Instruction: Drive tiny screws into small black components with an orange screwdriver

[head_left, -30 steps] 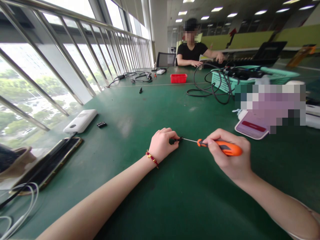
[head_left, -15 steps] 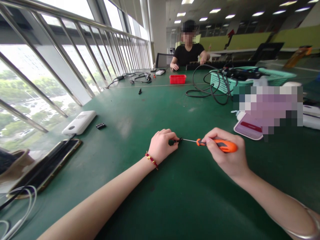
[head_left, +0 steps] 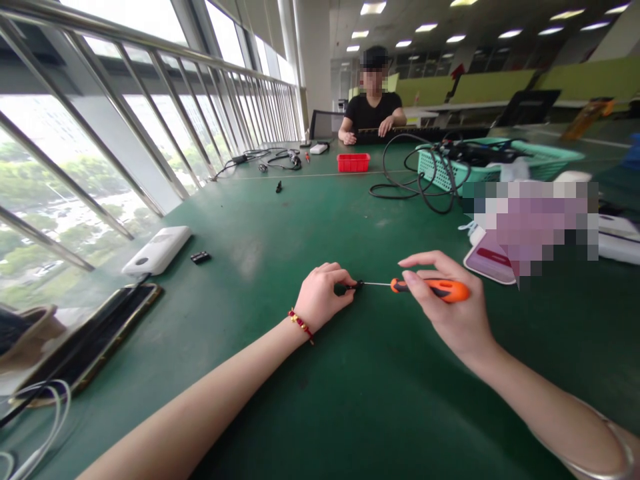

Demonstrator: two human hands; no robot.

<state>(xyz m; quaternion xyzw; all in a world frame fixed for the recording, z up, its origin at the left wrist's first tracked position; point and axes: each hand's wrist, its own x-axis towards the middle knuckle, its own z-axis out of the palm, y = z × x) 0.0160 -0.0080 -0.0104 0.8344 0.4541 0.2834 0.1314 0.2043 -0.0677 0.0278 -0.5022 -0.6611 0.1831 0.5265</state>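
Between the thumb and forefinger of my left hand [head_left: 325,293] is a small black part [head_left: 357,285], pinched just above the green table [head_left: 310,407]; its details are too small to make out. An orange and grey-black screwdriver [head_left: 454,290] lies roughly level in my right hand [head_left: 457,307], its thin metal shaft pointing left. The tip meets the black part. My right thumb rests by the handle and the forefinger is raised off it, while the other fingers and palm support the handle.
At left are a black piece [head_left: 201,257], a white power bank [head_left: 157,250] and a phone [head_left: 115,337] with cables. A red box [head_left: 353,163], a teal basket [head_left: 434,168] with cables and a pink-purple case [head_left: 493,257] stand farther off. A person [head_left: 375,107] sits opposite.
My right forefinger has lifted and straightened away from the screwdriver handle. My left hand keeps its pinch on the black part. The view has shifted slightly.
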